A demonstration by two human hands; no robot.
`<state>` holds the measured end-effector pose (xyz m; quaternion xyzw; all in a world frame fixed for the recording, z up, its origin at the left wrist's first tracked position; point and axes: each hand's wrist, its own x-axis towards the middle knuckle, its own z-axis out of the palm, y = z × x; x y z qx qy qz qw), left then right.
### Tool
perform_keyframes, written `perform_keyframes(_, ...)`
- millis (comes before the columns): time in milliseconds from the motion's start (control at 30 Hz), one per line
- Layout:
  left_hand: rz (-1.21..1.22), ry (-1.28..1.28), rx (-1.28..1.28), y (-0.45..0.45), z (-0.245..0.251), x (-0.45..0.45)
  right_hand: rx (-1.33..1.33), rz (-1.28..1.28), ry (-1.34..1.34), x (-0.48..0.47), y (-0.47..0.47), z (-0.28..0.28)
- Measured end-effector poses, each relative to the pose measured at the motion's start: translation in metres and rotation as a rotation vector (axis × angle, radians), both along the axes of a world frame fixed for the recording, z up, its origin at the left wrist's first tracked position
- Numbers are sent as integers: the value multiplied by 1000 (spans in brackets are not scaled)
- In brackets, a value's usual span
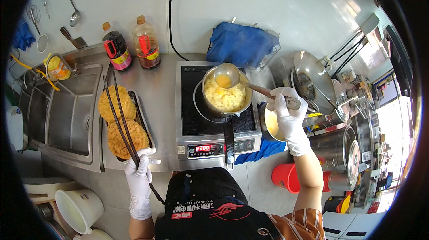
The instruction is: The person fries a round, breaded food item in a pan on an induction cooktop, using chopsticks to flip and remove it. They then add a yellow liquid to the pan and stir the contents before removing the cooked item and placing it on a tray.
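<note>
My gloved right hand (287,107) grips the handle of a metal ladle (226,76), whose bowl holds some yellow liquid, like beaten egg. The ladle is over a saucepan (251,96) of bubbling yellow egg in fat. This pan sits on an induction cooker (187,119), its black handle (229,139) pointing towards me. In my gloved left hand (140,166) is a pair of long dark chopsticks (121,118). Their tips point away from me, above two round golden fried egg cakes (127,139) on a dark tray (143,119). Partly under my right arm stands a pot (272,124) of yellow liquid.
Two sauce bottles (146,43) stand at the back of the steel counter (164,105). A sink (72,116) is at the left. Blue cloth (241,43) covers a rack behind the cooker. Woks (313,79) sit at the right; a red bucket (285,177) is on the floor.
</note>
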<state>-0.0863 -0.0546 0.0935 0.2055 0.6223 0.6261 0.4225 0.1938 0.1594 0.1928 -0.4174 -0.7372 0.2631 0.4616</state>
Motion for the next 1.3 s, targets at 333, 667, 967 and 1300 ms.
perform_keyframes(333, 39, 5, -7, -7, -2, -1, -25, 1, 37, -6, 9, -3)
perform_keyframes(667, 24, 9, 2, -8, -1, 1, -51, 6, 68, -5, 11, -3)
perform_keyframes(967, 19, 14, 3, -5, 0, 2, -35, 9, 49, -8, 11, -4)
perform_keyframes(1300, 27, 33, -2, -6, -1, 3, -43, 24, 4, -7, 11, -6)
